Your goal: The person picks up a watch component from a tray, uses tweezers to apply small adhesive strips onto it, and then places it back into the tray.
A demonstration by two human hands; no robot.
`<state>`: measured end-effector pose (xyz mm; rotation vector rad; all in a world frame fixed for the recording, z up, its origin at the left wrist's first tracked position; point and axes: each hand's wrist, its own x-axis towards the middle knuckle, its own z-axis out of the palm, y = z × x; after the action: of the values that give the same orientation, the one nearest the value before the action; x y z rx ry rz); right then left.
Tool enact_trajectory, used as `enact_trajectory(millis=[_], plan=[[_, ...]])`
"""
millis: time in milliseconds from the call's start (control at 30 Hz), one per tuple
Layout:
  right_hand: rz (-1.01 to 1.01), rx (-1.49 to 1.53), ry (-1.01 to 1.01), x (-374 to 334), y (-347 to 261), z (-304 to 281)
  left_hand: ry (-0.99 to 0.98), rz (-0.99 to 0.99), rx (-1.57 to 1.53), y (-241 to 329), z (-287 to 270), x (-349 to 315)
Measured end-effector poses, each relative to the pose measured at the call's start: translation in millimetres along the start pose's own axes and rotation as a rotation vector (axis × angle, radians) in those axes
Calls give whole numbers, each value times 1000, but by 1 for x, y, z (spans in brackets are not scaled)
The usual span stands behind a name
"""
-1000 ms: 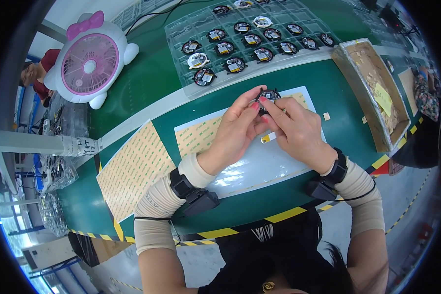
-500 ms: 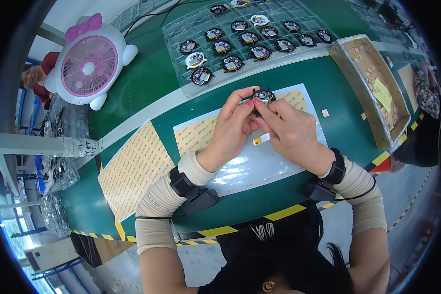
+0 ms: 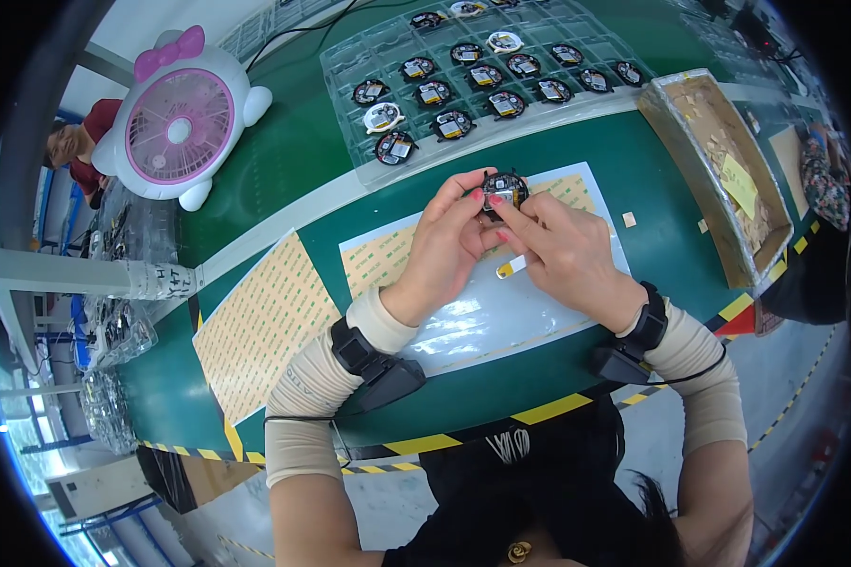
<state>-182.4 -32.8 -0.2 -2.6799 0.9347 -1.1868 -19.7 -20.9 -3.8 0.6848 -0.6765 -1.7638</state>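
My left hand point(image 3: 446, 248) holds a round black watch module point(image 3: 507, 187) by its rim, thumb on top and fingers beneath. A silver, yellow-edged part and small circuitry show on its upper face. My right hand point(image 3: 577, 248) is closed, with a fingertip pressed onto that face. Out of its curled fingers sticks a short white strip with a yellow end point(image 3: 511, 267); its other end is hidden. Below the hands lies a sheet of beige adhesive pads point(image 3: 378, 262) with green print, its bare part glossy and pale.
A second pad sheet point(image 3: 267, 326) lies to the left. Beyond stands a clear compartment tray point(image 3: 350, 156) with several watch modules. At right is a cardboard box point(image 3: 669, 142) of beige scraps, with a loose pad point(image 3: 629, 219) near it. A white-and-pink fan point(image 3: 178, 130) and another person point(image 3: 99, 128) are far left.
The watch module has tipped so that more of its upper face shows. My right fingers have shifted slightly on it, and the white strip has moved a little right.
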Motion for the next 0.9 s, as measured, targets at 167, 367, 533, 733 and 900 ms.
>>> enact_trajectory(millis=[167,367,533,733,900], plan=[[7,13,18,1,-2,-1,20,-12,-15,0,1,-1],[-8,-79,-20,1,-1,-1,25,-8,51,-4,0,-2],[-46,-97,-44,-3,2,3,82,23,112,-12,6,-5],[-50,-104,-71,-3,1,11,134,-19,84,-7,1,-1],[-56,-92,-57,-2,0,9,65,-33,14,-2,-6,3]])
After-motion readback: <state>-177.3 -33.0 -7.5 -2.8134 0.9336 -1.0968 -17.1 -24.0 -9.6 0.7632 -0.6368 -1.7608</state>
